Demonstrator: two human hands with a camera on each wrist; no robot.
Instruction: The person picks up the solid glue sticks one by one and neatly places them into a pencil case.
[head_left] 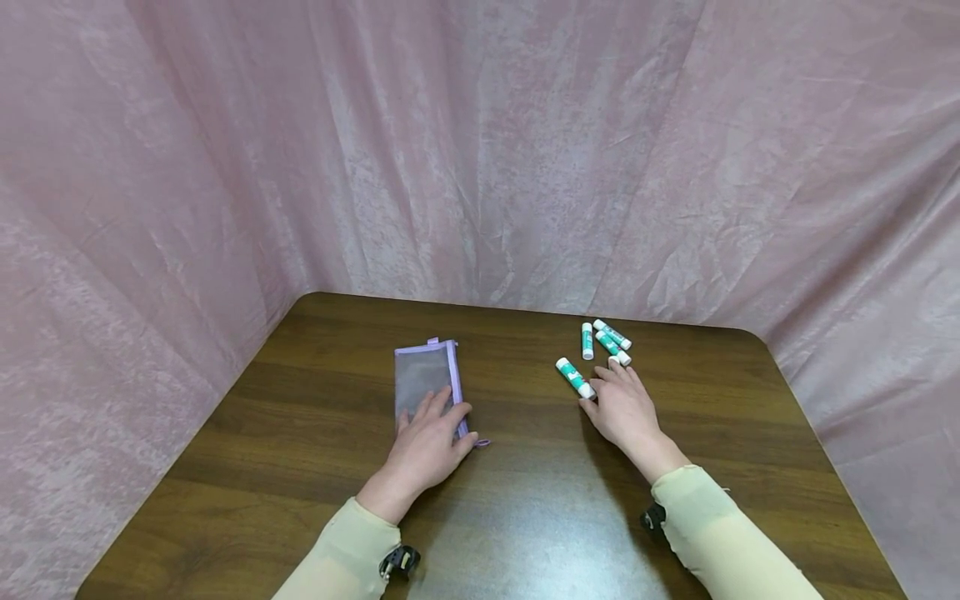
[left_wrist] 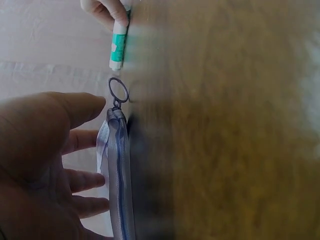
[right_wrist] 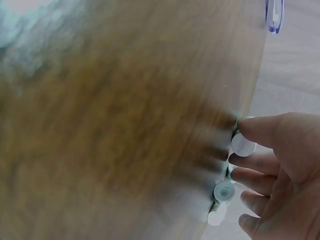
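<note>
My left hand (head_left: 427, 442) rests on a grey mesh zip pouch (head_left: 422, 371) with purple edging, its fingers spread and fairly straight. In the left wrist view, the pouch's zipper (left_wrist: 120, 170) runs beside the fingertips, and a ring pull (left_wrist: 118, 90) sticks out at its end. Over to the right, my right hand (head_left: 624, 412) pinches the near end of a white and teal glue stick (head_left: 572, 377) between thumb and index finger. The white end (right_wrist: 243, 145) of that stick shows between them in the right wrist view. Other fingers of this hand lie close to more sticks.
Beyond the right hand, several similar glue sticks lie loosely grouped, among them one standing apart lengthwise (head_left: 587, 342) and one at the back (head_left: 612, 333). The brown wooden table (head_left: 315, 400) has its far edge against a pink curtain (head_left: 480, 150).
</note>
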